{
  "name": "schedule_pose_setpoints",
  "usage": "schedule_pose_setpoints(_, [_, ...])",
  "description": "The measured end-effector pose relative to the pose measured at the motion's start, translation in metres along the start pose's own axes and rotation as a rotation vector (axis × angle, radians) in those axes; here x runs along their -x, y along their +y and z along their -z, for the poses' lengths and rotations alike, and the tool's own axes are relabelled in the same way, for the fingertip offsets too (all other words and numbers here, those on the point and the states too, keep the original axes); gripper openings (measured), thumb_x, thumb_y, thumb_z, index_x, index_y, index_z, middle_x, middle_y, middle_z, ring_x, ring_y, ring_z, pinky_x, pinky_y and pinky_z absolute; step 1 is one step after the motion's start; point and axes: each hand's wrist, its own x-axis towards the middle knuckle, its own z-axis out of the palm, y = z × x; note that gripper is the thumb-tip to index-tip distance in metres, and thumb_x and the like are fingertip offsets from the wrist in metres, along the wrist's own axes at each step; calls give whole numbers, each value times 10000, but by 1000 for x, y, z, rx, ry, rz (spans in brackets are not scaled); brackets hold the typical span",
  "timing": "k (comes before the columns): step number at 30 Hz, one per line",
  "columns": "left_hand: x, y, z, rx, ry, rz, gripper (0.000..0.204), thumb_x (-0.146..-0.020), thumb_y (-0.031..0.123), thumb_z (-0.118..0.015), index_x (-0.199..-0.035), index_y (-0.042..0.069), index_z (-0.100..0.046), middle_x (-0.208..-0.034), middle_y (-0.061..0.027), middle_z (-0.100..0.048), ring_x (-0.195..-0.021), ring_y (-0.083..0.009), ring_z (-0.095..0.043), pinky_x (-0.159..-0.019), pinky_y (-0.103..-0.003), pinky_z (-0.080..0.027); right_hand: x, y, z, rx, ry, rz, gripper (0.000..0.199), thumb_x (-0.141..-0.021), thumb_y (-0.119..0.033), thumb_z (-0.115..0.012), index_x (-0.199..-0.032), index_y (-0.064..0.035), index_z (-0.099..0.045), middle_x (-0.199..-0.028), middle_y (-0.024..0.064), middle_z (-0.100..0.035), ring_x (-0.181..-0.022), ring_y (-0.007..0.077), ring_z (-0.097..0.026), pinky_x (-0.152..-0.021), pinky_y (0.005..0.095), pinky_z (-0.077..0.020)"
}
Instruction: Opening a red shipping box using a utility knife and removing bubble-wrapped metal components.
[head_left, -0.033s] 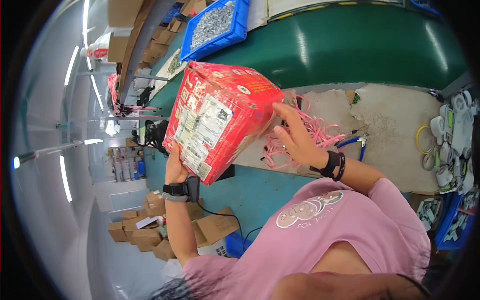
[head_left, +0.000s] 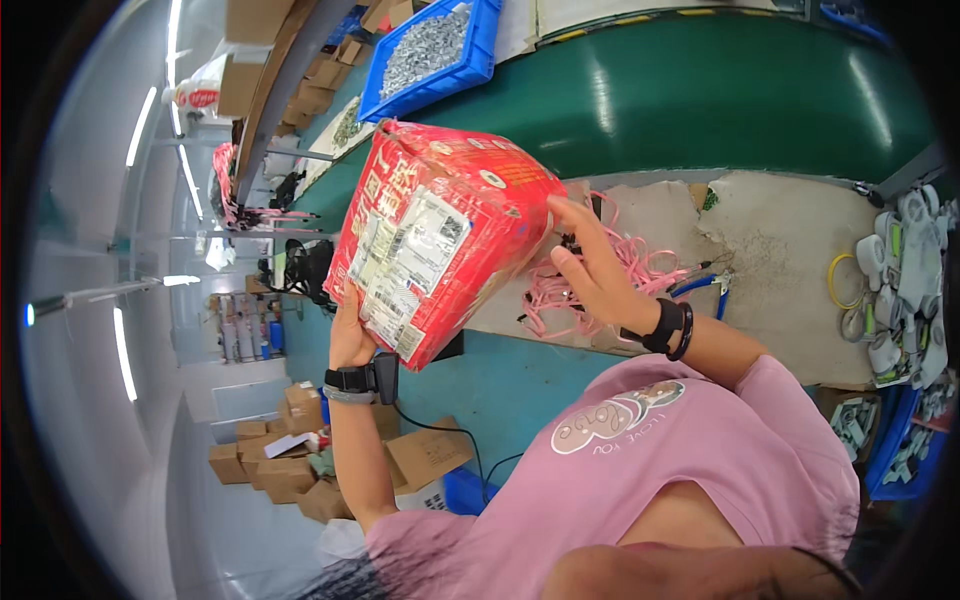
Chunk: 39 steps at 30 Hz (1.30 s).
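Note:
A red carton (head_left: 470, 230) with pale shipping labels on one face is held up, tilted, in front of me. My left hand (head_left: 350, 335) grips its lower left corner, the thumb over the labelled face and the other fingers mostly hidden behind. At the carton's right edge is my right hand (head_left: 598, 275), its fingers stretched out and the thumb apart. Its fingertips reach the edge, but whether they press on it I cannot tell. Just behind this hand lies a tangle of pink cords (head_left: 640, 270) with dark ends.
A green conveyor belt (head_left: 700, 100) runs behind the cardboard-covered bench (head_left: 800, 230). Blue-handled pliers (head_left: 722, 290) and a yellow ring (head_left: 845, 280) rest there. White-grey parts (head_left: 910, 250) are heaped at right. A blue crate (head_left: 485, 60) of small metal pieces stands far left; cartons (head_left: 290, 475) are stacked on the floor.

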Motion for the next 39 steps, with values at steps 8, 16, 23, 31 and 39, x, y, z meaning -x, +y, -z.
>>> schedule_pose_setpoints(8, [34,-20,-28,-29,134,-198,481,-1046,328,-508,-1430,55,-408,-1331,-80,-569,-1141,-168,-592,-934,-328,-514,-14,-49,-8,-17,-111,-1,628,-1009,-225,-486,-1505,61,-229,-1518,243,-314,-1435,351,-286,-1177,424,-217])
schedule_pose_setpoints(16, [45,-30,-28,20,138,-228,484,-1056,337,-483,-1444,65,-384,-1308,-71,-569,-1113,-134,-589,-904,-309,-517,-5,-60,-29,109,-60,-91,711,-1027,-228,-490,-1526,76,-85,-1529,251,-284,-1433,318,-281,-1176,418,-213])
schedule_pose_setpoints(23, [44,-36,-24,-30,148,-275,481,-1068,328,-457,-1465,73,-363,-1282,-54,-572,-1065,-99,-583,-867,-259,-501,-5,-62,-43,-14,2,-166,708,-1023,-175,-479,-1534,50,-43,-1522,210,-286,-1418,266,-284,-1176,404,-210])
schedule_pose_setpoints(31, [73,-47,-53,-186,178,-398,513,-1077,285,-413,-1474,-10,-274,-1405,-149,-447,-1240,-198,-453,-1095,-352,-331,15,-47,-18,-40,17,-212,584,-1061,-297,-384,-1512,12,-177,-1509,155,-313,-1402,225,-298,-1172,386,-218])
schedule_pose_setpoints(39, [150,-98,-157,-248,-106,-239,868,-894,167,-694,-1506,-48,-116,-1451,-198,-367,-1372,-296,-365,-1094,-478,-365,41,-16,73,-387,141,-428,625,-1074,-491,-186,-1505,-53,-303,-1533,90,-376,-1413,208,-349,-1189,371,-223])
